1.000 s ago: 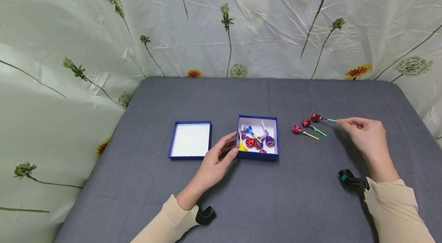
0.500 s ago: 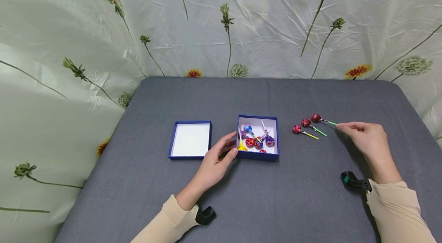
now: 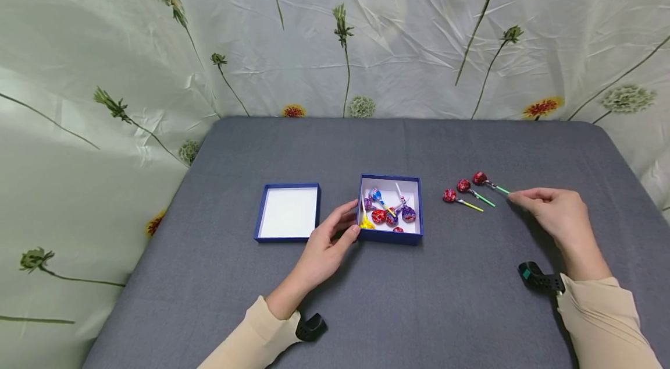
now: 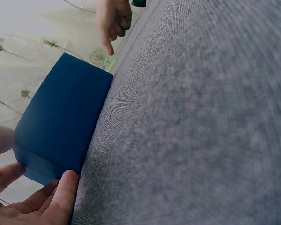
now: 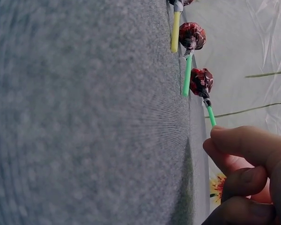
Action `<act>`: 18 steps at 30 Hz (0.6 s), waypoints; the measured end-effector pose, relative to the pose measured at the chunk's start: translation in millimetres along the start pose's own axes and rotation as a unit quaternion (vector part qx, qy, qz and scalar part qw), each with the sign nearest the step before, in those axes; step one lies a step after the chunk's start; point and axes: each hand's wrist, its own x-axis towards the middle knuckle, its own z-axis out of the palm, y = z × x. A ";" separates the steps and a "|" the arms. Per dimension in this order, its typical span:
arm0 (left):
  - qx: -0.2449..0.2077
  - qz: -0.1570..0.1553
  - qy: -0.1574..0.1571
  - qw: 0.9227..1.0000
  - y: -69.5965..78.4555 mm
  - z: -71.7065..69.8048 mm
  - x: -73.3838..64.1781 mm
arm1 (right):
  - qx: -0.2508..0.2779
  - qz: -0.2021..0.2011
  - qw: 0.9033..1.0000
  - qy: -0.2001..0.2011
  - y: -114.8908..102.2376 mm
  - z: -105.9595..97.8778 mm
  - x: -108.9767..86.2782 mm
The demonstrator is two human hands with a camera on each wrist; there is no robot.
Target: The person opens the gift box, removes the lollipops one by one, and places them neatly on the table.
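In the head view, my left hand [image 3: 325, 249] holds the blue box [image 3: 389, 237] at its left end, with the thumb at the near corner. Several wrapped lollipops [image 3: 409, 214] lie inside the box, in purple, red, blue and yellow. My right hand [image 3: 556, 213] pinches the green stick end of a red-wrapped lollipop [image 3: 479, 178] between thumb and forefinger. To the left of that lollipop lie two more: a red lollipop with a green stick [image 3: 464, 185] and a red lollipop with a yellow stick [image 3: 449, 195]. The right wrist view shows the pinched green stick [image 5: 211, 116] close up.
A blue-rimmed box lid [image 3: 288, 212] with a white inside lies left of the box. Grey cloth [image 3: 398, 305] covers the table. A pale curtain [image 3: 293, 25] printed with flowers hangs behind and along the left side.
My right hand has moved slightly toward me, turning the pinched lollipop so its stick slants more toward me. The left hand and box have stayed in place.
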 end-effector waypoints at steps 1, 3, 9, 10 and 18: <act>0.000 0.000 0.000 1.000 0.2 -0.1 -0.1 | -0.005 -0.001 1.000 -0.002 0.3 0.5 0.2; 0.000 -0.001 -0.001 1.000 0.5 -0.2 -0.2 | -0.012 -0.005 1.000 -0.004 0.6 1.3 0.2; 0.001 -0.002 -0.001 1.000 0.7 0.2 -0.4 | -0.014 -0.007 1.000 -0.012 3.0 1.8 0.1; 0.001 -0.001 -0.001 1.000 0.5 0.2 -0.3 | -0.015 -0.009 1.000 -0.014 3.7 1.9 0.5; 0.002 0.003 -0.001 1.000 0.0 -0.1 -0.1 | -0.025 -0.025 0.999 -0.021 6.2 2.5 1.8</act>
